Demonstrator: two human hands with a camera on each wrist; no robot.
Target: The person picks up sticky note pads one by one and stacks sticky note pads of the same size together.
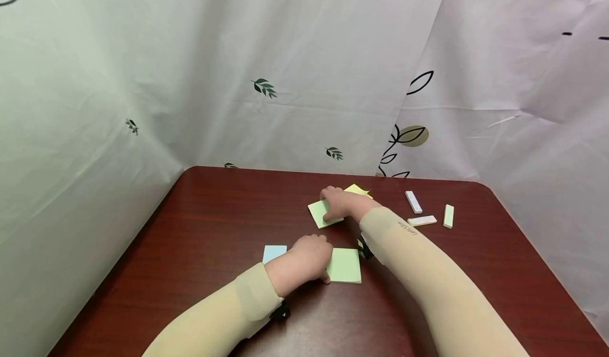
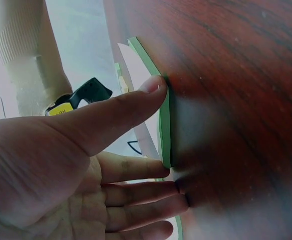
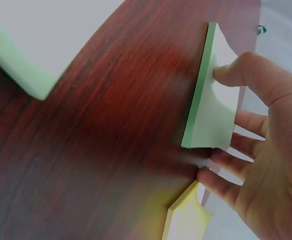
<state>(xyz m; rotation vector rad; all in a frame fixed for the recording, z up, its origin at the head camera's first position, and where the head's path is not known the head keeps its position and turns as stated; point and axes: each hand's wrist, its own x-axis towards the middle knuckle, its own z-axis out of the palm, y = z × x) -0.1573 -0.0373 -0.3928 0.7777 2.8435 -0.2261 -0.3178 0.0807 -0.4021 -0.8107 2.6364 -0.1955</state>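
My left hand (image 1: 309, 256) lies at the left side of a light green sticky note pad (image 1: 344, 266), flat on the table. In the left wrist view its thumb touches the pad's green edge (image 2: 164, 120), with the index finger at a corner; together they grip it. Farther back, my right hand (image 1: 339, 202) holds a second light green sticky note pad (image 3: 213, 107). Its thumb presses the top while fingers reach the far side. Beside that hand is a yellow sticky note pad (image 3: 185, 217) with a lifted sheet. A light blue pad (image 1: 274, 252) is partly hidden behind my left wrist.
Several narrow note strips, among them a white one (image 1: 413, 202) and a pale green one (image 1: 449, 216), lie at the table's right rear. The dark red table (image 1: 228, 209) ends against a white patterned curtain (image 1: 295, 113).
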